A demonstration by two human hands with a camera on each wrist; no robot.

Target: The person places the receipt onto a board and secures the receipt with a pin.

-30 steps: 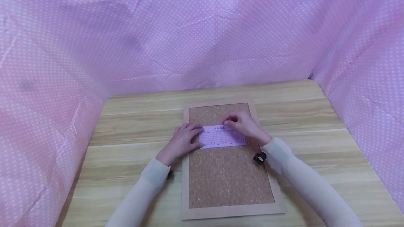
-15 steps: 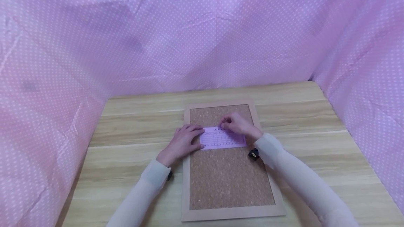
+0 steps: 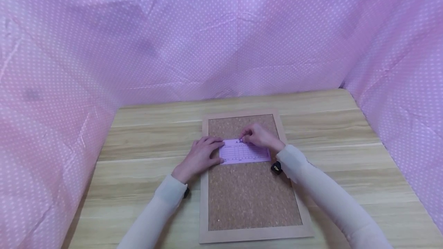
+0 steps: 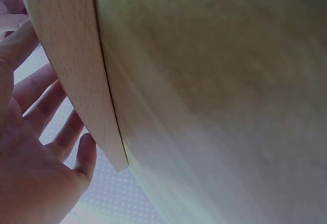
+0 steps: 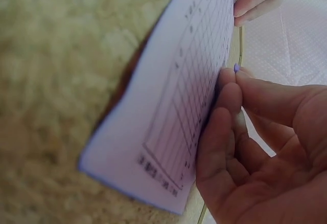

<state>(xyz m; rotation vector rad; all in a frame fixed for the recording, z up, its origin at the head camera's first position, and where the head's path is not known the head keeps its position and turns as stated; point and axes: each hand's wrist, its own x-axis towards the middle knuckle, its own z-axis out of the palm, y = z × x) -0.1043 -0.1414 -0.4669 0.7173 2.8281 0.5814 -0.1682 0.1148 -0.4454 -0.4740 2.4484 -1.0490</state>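
A cork board (image 3: 254, 195) with a pale wooden frame (image 4: 71, 65) lies flat on the wooden table (image 3: 145, 141). Across its upper half sits a purple paper slip (image 3: 243, 153) printed with a grid. My left hand (image 3: 202, 155) rests with straight fingers on the slip's left end and the frame. At the slip's top edge, my right hand (image 3: 257, 136) pinches a small purple pin (image 5: 236, 68) between thumb and forefinger. In the right wrist view the paper slip (image 5: 173, 116) fills the middle, and the left hand's fingertips (image 5: 258, 1) show beyond it.
Pink cloth with white dots (image 3: 221, 37) hangs around the table at the back and on both sides. The lower half of the cork is bare. A small black device (image 3: 277, 168) sits at my right wrist.
My right hand and forearm have shifted a little to the left along the slip's top edge. The left hand and the slip have stayed put.
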